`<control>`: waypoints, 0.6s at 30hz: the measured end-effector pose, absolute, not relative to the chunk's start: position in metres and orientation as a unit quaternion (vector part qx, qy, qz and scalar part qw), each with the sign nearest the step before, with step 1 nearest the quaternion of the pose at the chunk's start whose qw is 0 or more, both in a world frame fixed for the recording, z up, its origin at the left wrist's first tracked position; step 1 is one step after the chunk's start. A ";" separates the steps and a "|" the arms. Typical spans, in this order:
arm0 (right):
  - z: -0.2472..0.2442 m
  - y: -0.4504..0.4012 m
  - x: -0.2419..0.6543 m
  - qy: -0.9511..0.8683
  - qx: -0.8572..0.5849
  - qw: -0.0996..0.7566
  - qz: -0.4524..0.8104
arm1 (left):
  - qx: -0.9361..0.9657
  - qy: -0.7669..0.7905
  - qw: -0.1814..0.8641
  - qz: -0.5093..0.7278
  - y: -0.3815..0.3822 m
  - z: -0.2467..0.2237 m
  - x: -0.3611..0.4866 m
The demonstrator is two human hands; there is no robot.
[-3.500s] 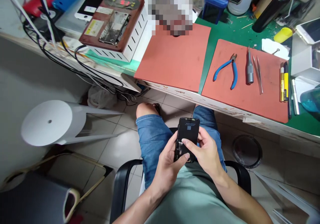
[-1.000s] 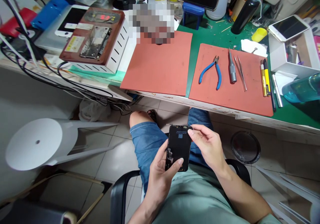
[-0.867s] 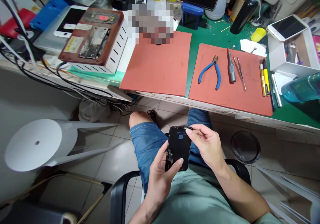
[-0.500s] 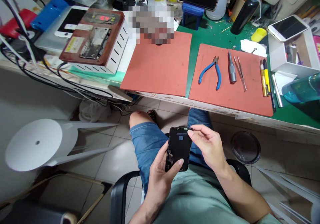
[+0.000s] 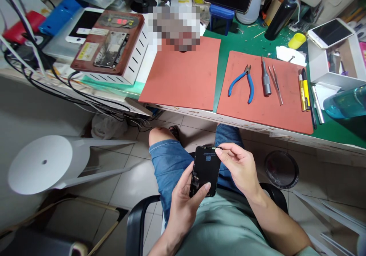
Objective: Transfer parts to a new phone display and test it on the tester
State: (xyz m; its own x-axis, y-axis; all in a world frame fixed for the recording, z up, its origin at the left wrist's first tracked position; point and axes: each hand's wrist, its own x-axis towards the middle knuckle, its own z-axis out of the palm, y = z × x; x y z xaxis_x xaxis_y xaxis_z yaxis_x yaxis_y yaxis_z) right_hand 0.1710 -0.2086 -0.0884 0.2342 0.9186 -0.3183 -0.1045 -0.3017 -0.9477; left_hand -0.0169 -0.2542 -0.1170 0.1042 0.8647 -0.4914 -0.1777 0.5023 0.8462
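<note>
Above my lap I hold a black phone screen [image 5: 205, 170], its back with a small blue square code turned up toward me. My left hand [image 5: 185, 198] grips its lower part, the thumb lying across the bottom and the fingers behind the left edge. At the top right corner my right hand [image 5: 238, 164] pinches the screen's edge between thumb and fingers. Whether a small part sits in that pinch is too fine to make out. What lies under the screen is hidden.
On the bench's right orange mat [image 5: 263, 113] lie cutting pliers [image 5: 243, 82], a grey screwdriver [image 5: 265, 78], tweezers [image 5: 276, 82] and markers [image 5: 304, 92]. A second mat [image 5: 183, 76] lies left of it, beside a heating plate [image 5: 111, 46]. A white stool [image 5: 42, 164] stands at left.
The whole view has shifted very slightly. Both hands keep the same grip on the phone screen, and nothing has been let go.
</note>
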 end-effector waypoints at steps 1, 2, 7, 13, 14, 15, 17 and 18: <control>-0.088 -0.208 0.171 -0.334 -0.615 0.488 0.521 | 0.317 0.546 0.672 0.387 -0.254 -0.117 -0.017; -0.087 -0.208 0.171 -0.338 -0.615 0.487 0.520 | 0.321 0.546 0.670 0.386 -0.254 -0.117 -0.017; -0.086 -0.210 0.174 -0.367 -0.620 0.475 0.506 | 0.332 0.544 0.665 0.390 -0.255 -0.118 -0.017; -0.091 -0.216 0.183 -0.374 -0.583 0.501 0.519 | 0.314 0.533 0.678 0.397 -0.254 -0.117 -0.018; -0.092 -0.216 0.184 -0.361 -0.571 0.526 0.516 | 0.307 0.526 0.686 0.399 -0.254 -0.117 -0.018; -0.094 -0.216 0.186 -0.344 -0.566 0.551 0.508 | 0.300 0.518 0.694 0.401 -0.254 -0.117 -0.019; -0.096 -0.216 0.189 -0.312 -0.583 0.579 0.477 | 0.286 0.505 0.705 0.407 -0.254 -0.116 -0.020; -0.097 -0.216 0.190 -0.303 -0.601 0.578 0.462 | 0.281 0.502 0.708 0.410 -0.254 -0.116 -0.020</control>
